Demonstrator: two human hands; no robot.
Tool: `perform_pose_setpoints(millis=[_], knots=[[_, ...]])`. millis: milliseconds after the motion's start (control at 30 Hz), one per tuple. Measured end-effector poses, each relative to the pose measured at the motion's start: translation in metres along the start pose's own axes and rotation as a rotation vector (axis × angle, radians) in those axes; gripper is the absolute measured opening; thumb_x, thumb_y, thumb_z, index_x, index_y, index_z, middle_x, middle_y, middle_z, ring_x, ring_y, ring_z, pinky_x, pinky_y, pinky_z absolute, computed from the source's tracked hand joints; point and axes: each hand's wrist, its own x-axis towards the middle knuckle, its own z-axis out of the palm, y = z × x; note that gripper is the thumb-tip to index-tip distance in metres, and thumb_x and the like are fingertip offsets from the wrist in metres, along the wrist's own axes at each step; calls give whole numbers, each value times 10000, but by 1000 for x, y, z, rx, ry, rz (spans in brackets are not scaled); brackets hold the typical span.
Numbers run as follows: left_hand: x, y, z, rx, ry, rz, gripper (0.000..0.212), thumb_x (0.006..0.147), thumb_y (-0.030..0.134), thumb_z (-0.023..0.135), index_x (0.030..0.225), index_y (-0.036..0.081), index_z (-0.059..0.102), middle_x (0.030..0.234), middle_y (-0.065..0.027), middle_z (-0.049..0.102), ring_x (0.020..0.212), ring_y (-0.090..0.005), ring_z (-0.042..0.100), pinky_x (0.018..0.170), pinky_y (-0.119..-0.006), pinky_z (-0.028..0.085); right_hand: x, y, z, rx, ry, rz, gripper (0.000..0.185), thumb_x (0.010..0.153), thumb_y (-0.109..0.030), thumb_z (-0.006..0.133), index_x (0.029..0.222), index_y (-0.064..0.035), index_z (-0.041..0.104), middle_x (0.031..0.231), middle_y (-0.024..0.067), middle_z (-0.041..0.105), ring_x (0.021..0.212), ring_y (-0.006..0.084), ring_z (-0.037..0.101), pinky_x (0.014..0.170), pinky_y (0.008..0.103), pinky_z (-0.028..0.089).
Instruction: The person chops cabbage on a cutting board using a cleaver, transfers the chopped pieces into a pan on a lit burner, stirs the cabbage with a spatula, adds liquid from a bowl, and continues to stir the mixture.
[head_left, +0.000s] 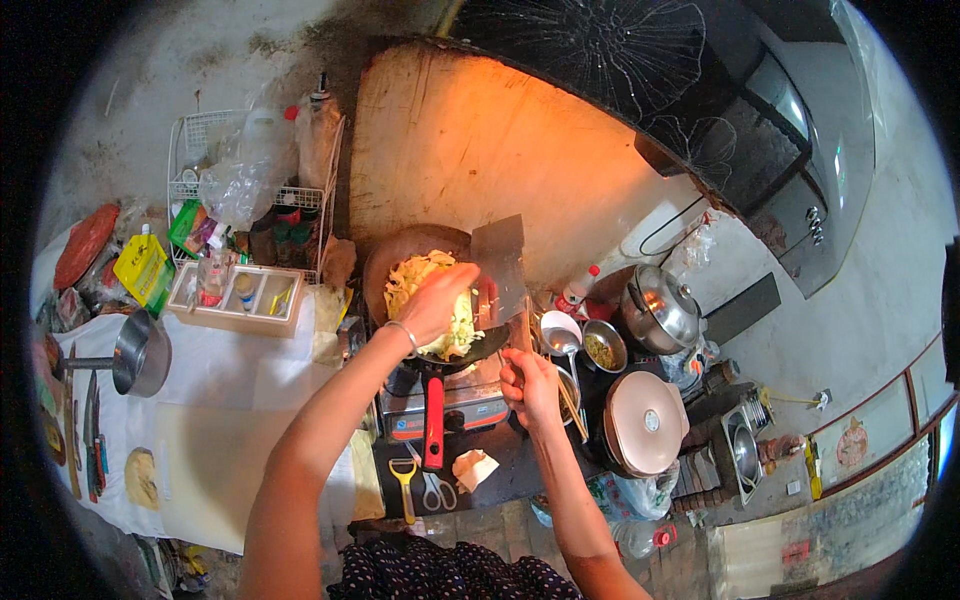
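Note:
My right hand (531, 379) grips the wooden handle of a Chinese cleaver (498, 270), whose broad blade stands raised at the right side of the wok. My left hand (442, 296), with a bracelet at the wrist, is over the wok beside the blade; whether its fingers hold anything cannot be told. Sliced pale yellow-green vegetable (414, 276) fills much of the wok (382, 247). The wok sits on a portable gas stove (450, 412), its red handle (433, 420) pointing towards me.
Right of the stove are a ladle (562, 341), a metal bowl of chopped food (602, 346), a lidded steel pot (664, 307) and a pink lidded pot (646, 420). Nearer me lie a yellow peeler (405, 487) and scissors (437, 491). A seasoning box (247, 319) and saucepan (146, 356) stand left.

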Motion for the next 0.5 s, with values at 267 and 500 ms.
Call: perform_pose_setpoints(millis=[267, 500], knots=[[-34, -7, -19, 238, -291, -219, 413, 722, -46, 401, 1109, 67, 488, 1108, -111, 503, 1125, -233, 411, 1004, -473, 175, 5, 0, 6, 17, 1, -60, 149, 821, -171, 474, 837, -26, 507, 543, 7, 436, 359, 45, 338, 301, 174, 187], [-16, 30, -25, 228, -409, -23, 487, 715, -44, 407, 1171, 114, 474, 1158, -63, 503, 1177, -231, 377, 1019, -479, 139, 5, 1, 8, 38, 34, -36, 150, 810, -159, 478, 851, -17, 502, 550, 12, 436, 354, 46, 323, 303, 178, 178]])
